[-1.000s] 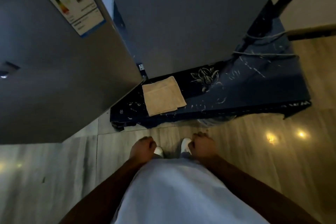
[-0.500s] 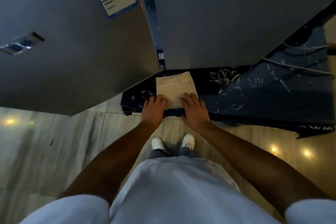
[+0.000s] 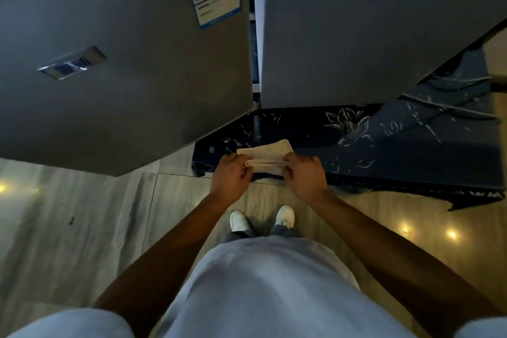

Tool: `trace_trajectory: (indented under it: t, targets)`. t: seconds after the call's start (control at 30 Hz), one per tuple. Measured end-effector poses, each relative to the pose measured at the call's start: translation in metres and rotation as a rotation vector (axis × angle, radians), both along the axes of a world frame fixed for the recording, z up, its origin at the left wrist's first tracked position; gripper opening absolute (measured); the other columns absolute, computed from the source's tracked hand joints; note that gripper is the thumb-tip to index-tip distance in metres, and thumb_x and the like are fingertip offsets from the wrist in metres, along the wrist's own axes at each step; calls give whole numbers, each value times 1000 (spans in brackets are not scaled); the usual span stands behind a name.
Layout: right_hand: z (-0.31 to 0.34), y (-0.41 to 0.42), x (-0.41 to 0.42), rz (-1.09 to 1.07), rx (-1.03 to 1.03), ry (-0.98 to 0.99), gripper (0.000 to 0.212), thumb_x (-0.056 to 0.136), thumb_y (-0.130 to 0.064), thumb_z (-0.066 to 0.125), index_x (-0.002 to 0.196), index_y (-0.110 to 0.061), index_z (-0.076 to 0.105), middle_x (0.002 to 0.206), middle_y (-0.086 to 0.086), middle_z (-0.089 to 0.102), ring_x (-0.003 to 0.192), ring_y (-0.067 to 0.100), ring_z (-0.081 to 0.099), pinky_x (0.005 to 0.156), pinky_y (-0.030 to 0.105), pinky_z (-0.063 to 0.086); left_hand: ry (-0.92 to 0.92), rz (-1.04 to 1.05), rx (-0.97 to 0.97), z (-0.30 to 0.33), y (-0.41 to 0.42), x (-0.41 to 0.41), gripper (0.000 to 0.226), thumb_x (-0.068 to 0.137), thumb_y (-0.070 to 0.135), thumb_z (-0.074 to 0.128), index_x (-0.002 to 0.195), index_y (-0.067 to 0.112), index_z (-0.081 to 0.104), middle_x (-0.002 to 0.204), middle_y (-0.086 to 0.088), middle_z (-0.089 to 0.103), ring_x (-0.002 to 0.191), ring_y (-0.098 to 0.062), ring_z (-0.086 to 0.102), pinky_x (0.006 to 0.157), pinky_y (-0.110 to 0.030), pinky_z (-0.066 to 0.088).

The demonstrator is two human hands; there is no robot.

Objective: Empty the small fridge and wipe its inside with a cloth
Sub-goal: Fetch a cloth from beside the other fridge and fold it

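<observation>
Both hands' grip pinches cloth (image 3: pixel 267 155) beside fridge (image 3: pixel 123 63).

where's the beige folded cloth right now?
Head view, centre: the beige folded cloth lies on the dark blue patterned mat below the fridge, its near edge pinched by left hand and right hand.

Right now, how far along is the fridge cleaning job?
Early. Done: the fridge door hangs open. In hand: the left hand and right hand pinch the near edge of the beige cloth on the dark patterned covering. Left: emptying and wiping; the fridge's inside is out of view.
</observation>
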State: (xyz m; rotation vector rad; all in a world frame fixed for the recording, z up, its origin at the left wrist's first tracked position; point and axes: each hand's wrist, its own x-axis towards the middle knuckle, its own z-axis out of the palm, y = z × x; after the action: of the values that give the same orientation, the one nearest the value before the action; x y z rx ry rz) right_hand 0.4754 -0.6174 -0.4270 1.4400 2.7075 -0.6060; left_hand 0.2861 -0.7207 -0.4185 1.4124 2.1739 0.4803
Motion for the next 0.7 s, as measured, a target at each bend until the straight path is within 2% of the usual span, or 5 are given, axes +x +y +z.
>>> trace_trajectory:
  t: [0.17, 0.33, 0.47, 0.6, 0.7]
  targets:
    - [52, -14, -23, -77, -122, 267, 19, 93, -18, 64, 111, -16, 67, 90, 7, 74, 79, 27, 69, 69, 36, 56, -213, 147, 166, 39, -34, -25, 22, 102, 19, 64, 116, 4, 69, 110, -12, 67, 105, -27, 60, 89, -39, 51]
    - [92, -34, -46, -12, -319, 477, 26, 98, -7, 57, 120, -11, 68, 114, 7, 70, 102, 18, 65, 90, 28, 51, -376, 311, 275, 76, -76, -35, 10, 105, 25, 57, 108, 22, 66, 91, 15, 66, 84, 10, 63, 76, -5, 47]
    - [109, -47, -59, 162, -422, 510, 29, 100, -6, 54, 124, -14, 68, 115, -2, 68, 104, 7, 63, 88, 11, 46, -381, 458, 354, 96, -106, -35, 5, 104, 32, 58, 99, 30, 59, 80, 28, 64, 75, 9, 61, 68, -3, 45]
    - [115, -54, -70, 358, -385, 497, 31, 103, -11, 52, 131, -18, 63, 122, -2, 69, 110, 9, 65, 94, 23, 52, -358, 582, 445, 113, -126, -32, 11, 94, 48, 54, 89, 38, 53, 78, 31, 62, 68, 4, 57, 62, -8, 44]
    - [120, -57, -80, 454, -406, 477, 32, 102, -20, 50, 132, -27, 58, 117, -8, 70, 103, 6, 66, 86, 26, 56, -330, 644, 529, 127, -141, -31, 11, 93, 51, 54, 88, 41, 52, 79, 29, 61, 68, 5, 56, 61, -7, 43]
